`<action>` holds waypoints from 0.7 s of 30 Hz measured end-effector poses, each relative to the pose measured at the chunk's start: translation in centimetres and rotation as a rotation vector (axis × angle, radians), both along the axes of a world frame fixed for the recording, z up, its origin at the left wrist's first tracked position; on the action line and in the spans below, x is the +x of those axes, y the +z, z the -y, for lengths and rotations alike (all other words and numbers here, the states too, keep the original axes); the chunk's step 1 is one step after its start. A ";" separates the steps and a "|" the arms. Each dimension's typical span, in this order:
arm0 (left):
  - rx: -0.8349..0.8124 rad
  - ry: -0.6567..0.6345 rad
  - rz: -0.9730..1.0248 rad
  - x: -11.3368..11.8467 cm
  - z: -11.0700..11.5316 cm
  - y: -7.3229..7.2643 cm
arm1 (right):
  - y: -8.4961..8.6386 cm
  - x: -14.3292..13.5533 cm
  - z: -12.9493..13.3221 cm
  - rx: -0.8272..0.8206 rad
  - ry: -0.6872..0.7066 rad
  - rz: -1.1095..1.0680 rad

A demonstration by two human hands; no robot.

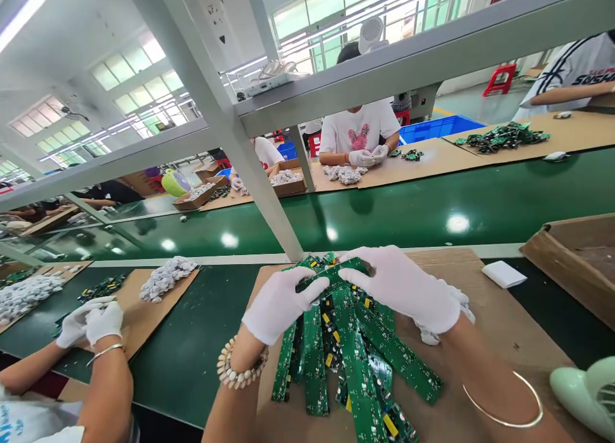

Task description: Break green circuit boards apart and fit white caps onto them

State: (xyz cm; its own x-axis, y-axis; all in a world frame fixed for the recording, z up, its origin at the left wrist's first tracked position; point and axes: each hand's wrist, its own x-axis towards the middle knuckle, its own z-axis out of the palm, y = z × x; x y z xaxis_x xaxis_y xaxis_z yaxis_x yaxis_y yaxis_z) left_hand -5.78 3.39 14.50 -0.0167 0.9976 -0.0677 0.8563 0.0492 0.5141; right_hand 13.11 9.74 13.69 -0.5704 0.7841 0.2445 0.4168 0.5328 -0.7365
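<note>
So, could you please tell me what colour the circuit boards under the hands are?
The circuit boards are green with small yellow parts, seen in the head view.

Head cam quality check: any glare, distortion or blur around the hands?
Head view: strong wide-angle bending at the shelf frame; ceiling-light glare spots on the green belt; windows blown out; left hand, right hand and circuit boards sharp, evenly lit, soft shadows only.

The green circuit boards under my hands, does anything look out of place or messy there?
The circuit boards lie in a loose, fanned heap on the cardboard sheet, crossing each other at odd angles rather than stacked. The left hand and right hand rest on the heap's top. No board looks broken.
</note>
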 end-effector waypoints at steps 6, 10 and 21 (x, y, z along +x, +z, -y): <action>0.010 0.124 -0.243 0.1 -1.7 -0.2 | -2.4 -2.9 -0.4 0.113 -0.257 0.112; -0.095 0.122 -0.327 -0.7 -1.8 -0.2 | -4.4 -4.2 -1.0 -0.019 -0.169 0.077; -0.121 -0.029 -0.236 -2.7 -1.8 0.3 | -5.0 -4.2 -1.4 -0.269 0.276 -0.087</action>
